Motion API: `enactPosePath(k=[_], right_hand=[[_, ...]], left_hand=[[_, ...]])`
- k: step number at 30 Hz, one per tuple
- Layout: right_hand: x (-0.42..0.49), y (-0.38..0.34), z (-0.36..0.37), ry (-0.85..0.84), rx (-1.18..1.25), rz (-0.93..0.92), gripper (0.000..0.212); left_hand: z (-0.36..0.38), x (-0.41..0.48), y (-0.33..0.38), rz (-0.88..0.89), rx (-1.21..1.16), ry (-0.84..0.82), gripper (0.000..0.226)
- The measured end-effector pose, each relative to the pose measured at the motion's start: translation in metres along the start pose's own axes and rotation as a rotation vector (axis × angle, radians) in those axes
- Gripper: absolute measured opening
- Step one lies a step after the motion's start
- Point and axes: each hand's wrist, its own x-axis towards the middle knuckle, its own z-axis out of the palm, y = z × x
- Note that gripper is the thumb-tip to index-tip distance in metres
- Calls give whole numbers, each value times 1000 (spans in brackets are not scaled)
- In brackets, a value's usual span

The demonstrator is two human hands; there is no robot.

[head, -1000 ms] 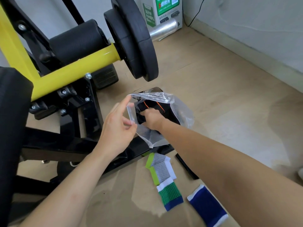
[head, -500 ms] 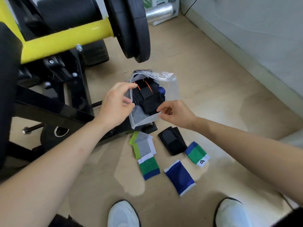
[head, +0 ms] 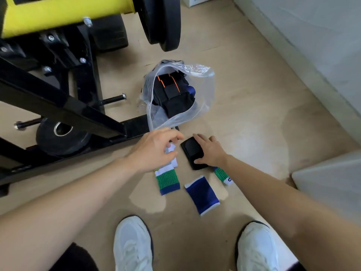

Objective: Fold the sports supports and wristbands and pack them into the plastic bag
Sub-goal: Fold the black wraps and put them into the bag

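Observation:
The clear plastic bag (head: 204, 106) lies open on the floor with black, orange-trimmed supports (head: 172, 94) inside. Just in front of it, my right hand (head: 212, 151) grips a folded black support (head: 192, 149), thumb at its near edge. My left hand (head: 154, 151) curls over the grey and lime wristband (head: 172, 148) and pinches its white end; most of that band is hidden. A green and blue wristband (head: 169, 180) and a blue wristband (head: 202, 194) lie nearer me. Another green wristband (head: 221, 174) pokes out under my right wrist.
A yellow and black gym machine frame (head: 58, 106) fills the left, with a hanging weight plate (head: 164, 22) and a plate on the floor (head: 58, 137). My white shoes (head: 132, 245) (head: 257, 249) stand below. A wall and a pale box (head: 328, 184) bound the right.
Both hands let go of the bag and dropped to the floor items. My right hand took hold of the black support and my left closed over the grey wristband. The view tilted down.

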Motion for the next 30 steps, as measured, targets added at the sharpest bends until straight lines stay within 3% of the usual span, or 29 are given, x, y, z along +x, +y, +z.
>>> enactPosePath(k=[3, 5, 10, 13, 19, 22, 24, 27, 30], right_hand=[[12, -6, -6, 22, -106, -1, 106], [15, -9, -13, 86, -83, -29, 86], [5, -13, -30, 186, 257, -57, 36], [-10, -16, -54, 113, 628, -17, 13], [-57, -39, -124, -169, 1138, 20, 14], [-82, -49, -155, -217, 1249, -18, 14], [-100, -56, -170, -156, 1249, -58, 17], [-128, -68, -182, 128, 1185, -131, 25], [-149, -73, -181, 382, 917, -253, 30]], left_hand=[[9, -3, -10, -130, -77, -114, 35], [15, -7, -16, -193, -111, -148, 34], [12, -4, -22, -290, -229, -92, 29], [8, 1, -16, -306, -296, -39, 30], [0, 4, 8, -332, -404, 16, 54], [-2, 3, 26, -314, -617, -23, 36], [-5, 0, 38, -302, -739, -24, 24], [-14, -5, 53, -361, -813, 35, 14], [-22, -8, 63, -403, -906, 69, 15]])
